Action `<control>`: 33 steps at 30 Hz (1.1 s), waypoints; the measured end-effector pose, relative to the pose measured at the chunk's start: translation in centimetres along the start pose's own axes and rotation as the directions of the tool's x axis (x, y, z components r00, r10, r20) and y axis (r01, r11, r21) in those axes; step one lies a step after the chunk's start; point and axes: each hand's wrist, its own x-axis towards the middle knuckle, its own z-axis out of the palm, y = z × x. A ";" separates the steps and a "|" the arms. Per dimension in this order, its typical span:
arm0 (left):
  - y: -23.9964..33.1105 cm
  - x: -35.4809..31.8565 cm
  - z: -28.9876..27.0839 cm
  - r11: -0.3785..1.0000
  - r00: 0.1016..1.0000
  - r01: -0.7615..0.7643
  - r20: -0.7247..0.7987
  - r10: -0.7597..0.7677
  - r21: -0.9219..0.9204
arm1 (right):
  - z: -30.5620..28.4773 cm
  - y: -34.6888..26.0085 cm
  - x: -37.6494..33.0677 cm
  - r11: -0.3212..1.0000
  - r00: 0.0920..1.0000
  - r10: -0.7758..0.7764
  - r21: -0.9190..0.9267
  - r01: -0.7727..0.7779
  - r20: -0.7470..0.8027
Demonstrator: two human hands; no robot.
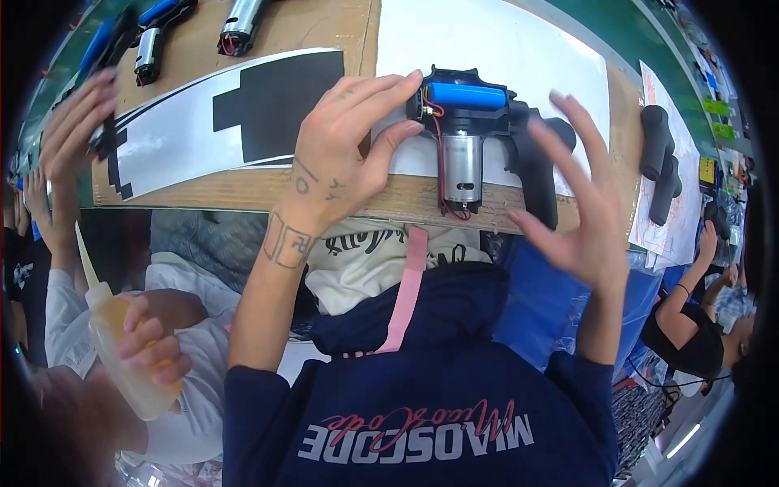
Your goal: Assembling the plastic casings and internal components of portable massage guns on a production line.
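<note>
A black plastic housing half lies at the table's front edge. In it sit a blue cylindrical battery and, below that, a silver motor. Red and black wires run from the housing's left end down to the motor's foot. My left hand pinches that left end between thumb and fingers. My right hand, slightly blurred, is held with fingers spread over the right side, apparently holding nothing. Beneath its fingers is a curved black handle-shaped part; whether it joins the housing I cannot tell.
Left of me, a co-worker's hand grips a squeeze bottle with a long nozzle; their other hand holds a black part. More motor assemblies lie at the back left. A patterned sheet and black casings flank my work.
</note>
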 end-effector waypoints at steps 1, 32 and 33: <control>-0.1 0.1 0.1 1.000 1.000 -0.013 -0.011 0.013 0.000 | -0.6 0.6 0.4 0.989 0.980 0.145 0.012 -0.148 0.139; 1.2 1.0 -0.1 0.996 0.982 0.078 0.172 -0.083 0.037 | -0.1 -2.4 3.0 0.992 0.950 0.037 -0.123 0.001 0.310; 1.2 1.1 0.0 0.997 0.981 0.065 0.181 -0.070 0.037 | 0.1 -2.6 3.0 0.983 0.934 0.051 -0.182 0.015 0.354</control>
